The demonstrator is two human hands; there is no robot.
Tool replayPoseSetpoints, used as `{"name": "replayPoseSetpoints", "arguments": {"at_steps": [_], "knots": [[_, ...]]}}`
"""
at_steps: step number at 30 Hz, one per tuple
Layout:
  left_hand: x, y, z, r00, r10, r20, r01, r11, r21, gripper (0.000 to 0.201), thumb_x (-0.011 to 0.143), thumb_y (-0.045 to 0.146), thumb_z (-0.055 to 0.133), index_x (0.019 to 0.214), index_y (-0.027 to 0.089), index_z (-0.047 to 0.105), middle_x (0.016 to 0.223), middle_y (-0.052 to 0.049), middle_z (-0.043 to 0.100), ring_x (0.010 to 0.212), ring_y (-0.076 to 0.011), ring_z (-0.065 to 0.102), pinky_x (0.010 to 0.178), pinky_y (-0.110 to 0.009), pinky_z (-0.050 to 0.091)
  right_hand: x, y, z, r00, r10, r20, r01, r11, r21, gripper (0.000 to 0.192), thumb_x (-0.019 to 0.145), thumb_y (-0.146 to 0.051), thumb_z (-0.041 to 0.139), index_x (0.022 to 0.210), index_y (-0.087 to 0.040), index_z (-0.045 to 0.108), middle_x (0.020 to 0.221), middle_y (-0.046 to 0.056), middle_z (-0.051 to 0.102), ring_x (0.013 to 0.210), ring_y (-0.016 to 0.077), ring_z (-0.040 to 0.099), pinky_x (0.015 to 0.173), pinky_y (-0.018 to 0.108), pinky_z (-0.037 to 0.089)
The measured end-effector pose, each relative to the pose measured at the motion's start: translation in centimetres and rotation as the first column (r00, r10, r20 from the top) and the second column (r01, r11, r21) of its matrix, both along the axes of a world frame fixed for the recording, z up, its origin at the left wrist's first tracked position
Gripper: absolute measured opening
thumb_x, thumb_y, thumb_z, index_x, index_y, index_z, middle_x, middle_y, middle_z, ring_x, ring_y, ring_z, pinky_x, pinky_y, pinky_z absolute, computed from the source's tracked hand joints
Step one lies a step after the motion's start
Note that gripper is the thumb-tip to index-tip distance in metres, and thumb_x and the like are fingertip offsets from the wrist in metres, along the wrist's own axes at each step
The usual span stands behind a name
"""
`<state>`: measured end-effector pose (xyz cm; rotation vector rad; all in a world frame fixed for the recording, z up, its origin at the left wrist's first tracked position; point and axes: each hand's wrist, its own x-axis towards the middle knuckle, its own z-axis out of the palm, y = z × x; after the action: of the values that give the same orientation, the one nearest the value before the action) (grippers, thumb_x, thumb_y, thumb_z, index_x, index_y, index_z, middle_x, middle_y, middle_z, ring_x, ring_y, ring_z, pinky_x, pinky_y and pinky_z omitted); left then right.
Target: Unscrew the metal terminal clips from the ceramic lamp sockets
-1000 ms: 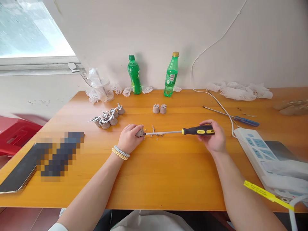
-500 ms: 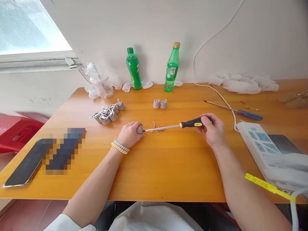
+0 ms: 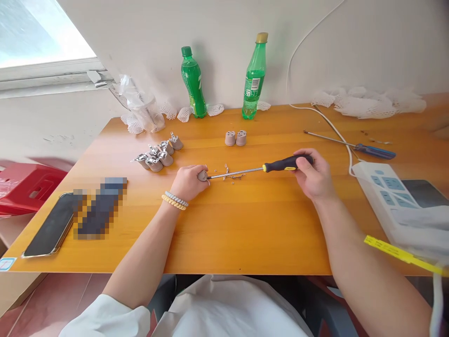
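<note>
Seated person at a wooden counter (image 3: 245,234), seen from above the hands. The left hand (image 3: 189,181) is curled shut around a small grey socket piece (image 3: 202,175), pinning it on the counter near the middle, with only its right end showing past the fingers. The right hand (image 3: 314,177) is closed on the black-and-yellow handle of a screwdriver (image 3: 261,169), whose thin steel shaft lies nearly level and meets the exposed end of the socket piece. Tiny screws and metal clips (image 3: 232,174) lie loose under the shaft.

The socket piece looks light, rigid and perhaps brittle, like ceramic or hard plastic; it is small enough to roll or slip, so it is best gripped around its body with the end left free. The screwdriver is stiff and light, its ribbed handle the natural place to hold.

Further pieces with metal tabs (image 3: 156,157) lie in a cluster to the left; two bare ones (image 3: 235,138) stand behind. A second screwdriver (image 3: 354,146), two green bottles (image 3: 191,84), a power strip (image 3: 386,192) and a phone (image 3: 52,227) sit well apart.
</note>
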<state>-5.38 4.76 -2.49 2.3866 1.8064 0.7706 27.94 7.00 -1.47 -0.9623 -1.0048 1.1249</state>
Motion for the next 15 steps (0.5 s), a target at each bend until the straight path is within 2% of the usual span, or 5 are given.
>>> {"name": "replayPoseSetpoints", "arguments": {"at_steps": [3,5,9,11,15], "knots": [[0.12,-0.1,0.09,1.0,0.001,-0.013,-0.001,1.0,-0.031,0.026,0.065,0.024,0.06,0.09,0.02,0.068,0.082,-0.004,0.072,0.073,-0.0207,0.066,0.07,-0.03,0.05,-0.14,-0.1,0.25,1.0,0.005,-0.022,-0.004,1.0,0.018,0.016,0.067,-0.026,0.077,0.081,-0.022,0.068,0.071,0.0,0.059,0.062,0.0105,0.058,0.051,0.023,0.049],[0.26,-0.19,0.18,1.0,-0.004,-0.021,0.003,0.999,-0.046,0.026,0.065,0.024,0.06,0.09,0.02,0.068,0.083,-0.004,0.073,0.074,-0.0212,0.066,0.07,-0.03,0.05,-0.04,-0.04,0.12,0.998,-0.009,0.056,0.008,0.999,0.031,0.018,0.07,-0.037,0.075,0.079,-0.022,0.068,0.068,0.001,0.058,0.055,0.0114,0.057,0.044,0.024,0.046],[0.52,-0.33,0.39,1.0,-0.014,-0.022,0.013,0.997,-0.077,0.025,0.064,0.023,0.059,0.088,0.02,0.068,0.08,-0.004,0.072,0.072,-0.0205,0.066,0.068,-0.029,0.049,0.33,0.22,-0.35,0.957,-0.077,0.281,0.085,0.996,-0.015,0.041,0.081,-0.059,0.057,0.073,-0.02,0.067,0.059,0.001,0.054,0.036,0.0073,0.044,0.029,0.023,0.027],[0.57,-0.39,0.55,1.0,-0.011,-0.022,0.008,0.996,-0.091,0.024,0.064,0.023,0.059,0.087,0.02,0.067,0.079,-0.003,0.072,0.071,-0.0202,0.065,0.068,-0.029,0.049,0.41,0.33,-0.37,0.951,-0.094,0.295,0.108,0.994,-0.031,0.037,0.079,-0.055,0.063,0.07,-0.02,0.065,0.057,0.0,0.052,0.034,0.0061,0.041,0.029,0.023,0.026],[0.55,-0.49,0.91,1.0,0.008,-0.027,-0.012,0.988,-0.155,0.022,0.066,0.027,0.058,0.086,0.02,0.067,0.077,-0.002,0.071,0.07,-0.0194,0.065,0.068,-0.028,0.049,0.28,0.3,0.04,0.991,-0.026,0.131,0.028,1.0,-0.007,0.023,0.064,-0.036,0.079,0.078,-0.022,0.067,0.064,-0.001,0.057,0.046,0.0098,0.051,0.039,0.025,0.04]]}}
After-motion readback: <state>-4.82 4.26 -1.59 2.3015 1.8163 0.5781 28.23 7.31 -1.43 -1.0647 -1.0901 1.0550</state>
